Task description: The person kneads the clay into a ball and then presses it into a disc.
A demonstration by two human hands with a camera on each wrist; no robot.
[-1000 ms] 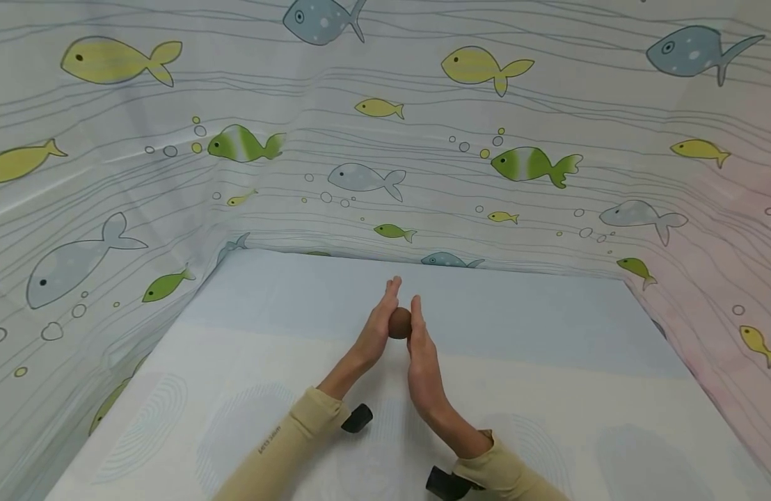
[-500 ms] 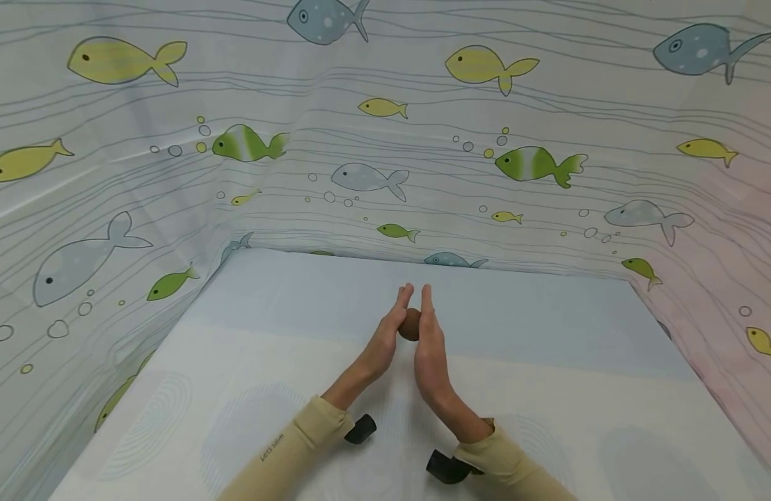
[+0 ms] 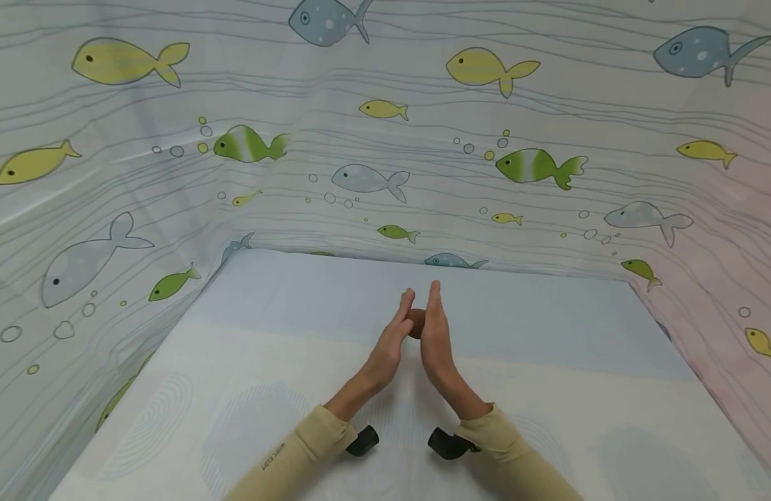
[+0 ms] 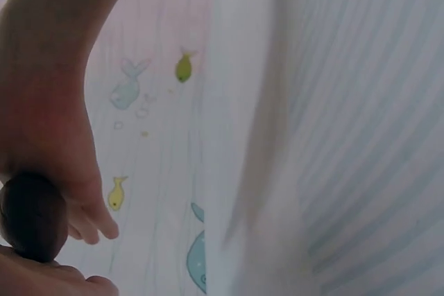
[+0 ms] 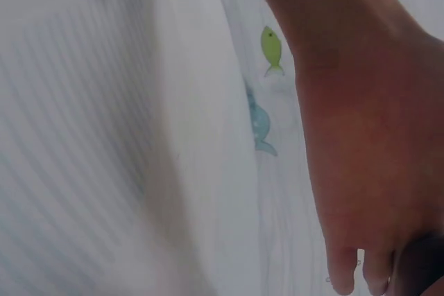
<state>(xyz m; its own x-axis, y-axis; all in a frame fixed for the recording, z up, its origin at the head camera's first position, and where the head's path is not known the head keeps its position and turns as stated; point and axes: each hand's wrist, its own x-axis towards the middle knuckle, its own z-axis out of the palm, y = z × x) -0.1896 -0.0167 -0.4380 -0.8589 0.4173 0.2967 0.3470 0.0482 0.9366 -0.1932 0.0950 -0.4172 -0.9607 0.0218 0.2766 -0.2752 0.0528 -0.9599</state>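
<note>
A small brown ball [image 3: 417, 324], smooth and matt, sits between my two palms above the far half of the table. My left hand [image 3: 385, 353] touches it from the left with straight fingers. From the right, my right hand [image 3: 437, 341] lies flat against it, its fingertips slightly farther forward than the left ones. The right hand hides part of the ball in the head view. In the left wrist view the ball [image 4: 33, 216] looks dark and rounded between both hands. Only part of the ball [image 5: 421, 265] shows at the lower right corner of the right wrist view.
A white and pale blue patterned cloth covers the table [image 3: 548, 327]. A fish-print curtain [image 3: 385, 146] hangs around the back and sides. Black wrist cameras [image 3: 363, 441] are on both cuffs of the beige sleeves [image 3: 291, 456].
My right hand has slid forward while the left has drawn back slightly, the ball staying between the palms. Ball and hands have shifted a little to the right.
</note>
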